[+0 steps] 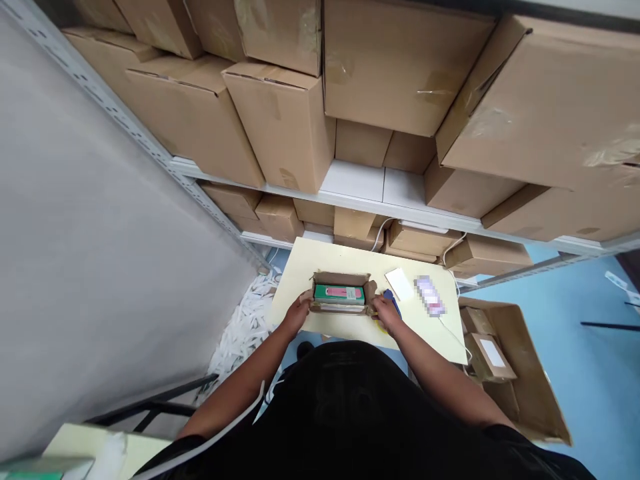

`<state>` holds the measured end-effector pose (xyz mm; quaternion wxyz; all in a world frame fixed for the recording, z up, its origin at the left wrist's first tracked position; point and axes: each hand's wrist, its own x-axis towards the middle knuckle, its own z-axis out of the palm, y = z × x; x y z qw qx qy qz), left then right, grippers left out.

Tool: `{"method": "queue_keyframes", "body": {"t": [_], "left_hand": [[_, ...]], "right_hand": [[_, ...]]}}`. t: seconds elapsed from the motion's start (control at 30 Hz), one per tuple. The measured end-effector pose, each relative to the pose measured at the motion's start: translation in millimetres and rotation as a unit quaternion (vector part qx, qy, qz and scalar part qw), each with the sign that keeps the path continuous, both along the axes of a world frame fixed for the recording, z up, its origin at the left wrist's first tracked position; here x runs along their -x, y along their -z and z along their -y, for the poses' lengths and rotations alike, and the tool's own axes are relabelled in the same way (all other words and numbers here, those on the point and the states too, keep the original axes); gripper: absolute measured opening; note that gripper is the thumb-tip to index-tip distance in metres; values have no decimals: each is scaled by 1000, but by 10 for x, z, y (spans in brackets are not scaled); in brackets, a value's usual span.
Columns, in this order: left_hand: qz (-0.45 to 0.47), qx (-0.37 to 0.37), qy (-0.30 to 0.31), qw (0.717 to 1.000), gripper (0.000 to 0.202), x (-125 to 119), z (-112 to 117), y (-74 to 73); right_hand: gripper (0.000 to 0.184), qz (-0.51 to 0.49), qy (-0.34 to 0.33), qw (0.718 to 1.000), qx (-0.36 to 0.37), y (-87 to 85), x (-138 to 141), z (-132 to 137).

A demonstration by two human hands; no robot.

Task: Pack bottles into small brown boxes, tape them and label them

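An open cardboard box [341, 277] sits on the cream table in front of me. Inside it lies a green package [320, 295] with a pink item or picture on its top. My left hand [299, 312] grips the cardboard at the left end, fingers closed on its edge. At the right end, my right hand [384, 311] is closed on the cardboard by a raised flap [370, 291]. Just beyond my right hand lies a blue object [393, 300], partly covered by it. Something yellow shows under my right wrist, too hidden to name.
On the cream table [310, 257] lie a white card [399, 284] and a phone-like blurred item [429, 296] with a cable. Shelves [360, 180] of cartons rise behind. A large open carton [530, 373] stands right; paper strips [240, 327] cover the floor left by the wall.
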<state>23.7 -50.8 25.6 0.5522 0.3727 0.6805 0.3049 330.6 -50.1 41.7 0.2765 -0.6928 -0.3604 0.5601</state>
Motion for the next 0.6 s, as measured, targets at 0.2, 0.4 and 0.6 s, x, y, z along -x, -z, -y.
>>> {"method": "queue_keyframes", "body": {"t": [0.2, 0.4, 0.6], "left_hand": [[98, 27, -165, 981, 32, -443, 410, -87], [66, -17, -292, 954, 40, -766, 1060, -448], [69, -42, -388, 918, 47, -733, 1908, -828]], "right_hand": [[65, -129, -108, 985, -31, 154, -278, -80], [60, -139, -238, 958, -80, -50, -263, -193], [57, -53, -378, 911, -155, -328, 166, -91]]}}
